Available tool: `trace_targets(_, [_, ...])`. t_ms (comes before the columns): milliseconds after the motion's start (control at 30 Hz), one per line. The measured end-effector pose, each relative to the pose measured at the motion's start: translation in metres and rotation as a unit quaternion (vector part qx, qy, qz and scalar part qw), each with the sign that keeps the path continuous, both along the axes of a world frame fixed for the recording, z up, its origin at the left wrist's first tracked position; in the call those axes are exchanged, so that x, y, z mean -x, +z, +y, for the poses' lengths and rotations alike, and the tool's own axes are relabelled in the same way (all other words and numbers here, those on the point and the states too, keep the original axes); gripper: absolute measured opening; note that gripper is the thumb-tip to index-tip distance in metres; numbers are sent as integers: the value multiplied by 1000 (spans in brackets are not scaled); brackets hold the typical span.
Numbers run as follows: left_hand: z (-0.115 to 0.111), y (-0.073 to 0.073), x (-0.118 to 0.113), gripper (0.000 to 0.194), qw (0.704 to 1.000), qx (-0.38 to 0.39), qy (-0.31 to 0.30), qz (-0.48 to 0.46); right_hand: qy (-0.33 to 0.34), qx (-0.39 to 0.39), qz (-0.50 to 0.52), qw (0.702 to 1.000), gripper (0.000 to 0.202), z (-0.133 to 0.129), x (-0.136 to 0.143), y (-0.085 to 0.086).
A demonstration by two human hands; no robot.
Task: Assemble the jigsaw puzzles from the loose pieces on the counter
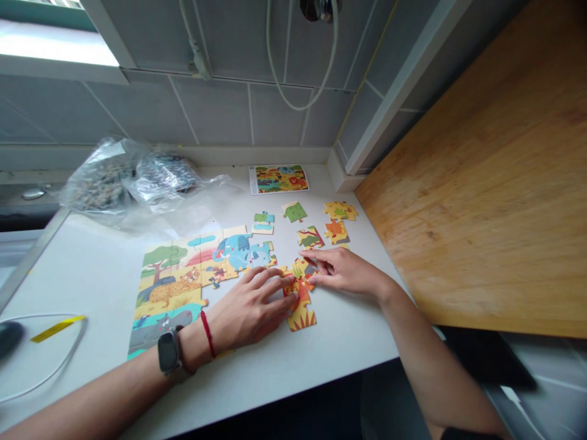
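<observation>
The cluster of lion-coloured puzzle pieces lies on the counter between your hands, its long axis running away from you. Your left hand is loosely spread, fingertips on the cluster's left side. Your right hand has thumb and forefinger apart at its upper right; you can't tell whether they pinch a piece. Both are about equally near. The picture card has print too small to read; no brand is legible.

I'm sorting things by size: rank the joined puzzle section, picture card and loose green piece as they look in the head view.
1. Joined puzzle section, clearly largest
2. Picture card by the wall
3. Loose green piece, smallest
</observation>
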State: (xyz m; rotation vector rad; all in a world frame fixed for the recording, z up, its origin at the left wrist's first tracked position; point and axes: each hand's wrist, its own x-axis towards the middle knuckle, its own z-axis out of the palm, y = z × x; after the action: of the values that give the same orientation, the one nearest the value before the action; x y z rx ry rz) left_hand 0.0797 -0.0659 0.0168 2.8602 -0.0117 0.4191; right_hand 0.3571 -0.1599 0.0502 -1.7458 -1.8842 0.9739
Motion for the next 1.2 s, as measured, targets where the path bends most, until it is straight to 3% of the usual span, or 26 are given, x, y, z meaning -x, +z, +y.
trace_targets(133, [0,1,0,33,1000,1,-18,-11,42,26,-8,999,68,-2,-3,3])
trace_targets(433, [-1,1,-2,30,1000,9,-14,-25,-18,35,-83,996,53,-5,1,10])
trace_targets(733, [0,-2,-2,28,999,21,-21,-45,-13,54,-117,992,49,-6,-6,16])
trace_targets(933, [0,-3,-2,28,998,25,-22,-45,-12,-8,-98,995,60,-8,-3,14])
trace_targets(1200, [1,-3,-3,29,999,28,-23,-38,11,-57,-100,993,42,-3,8,2])
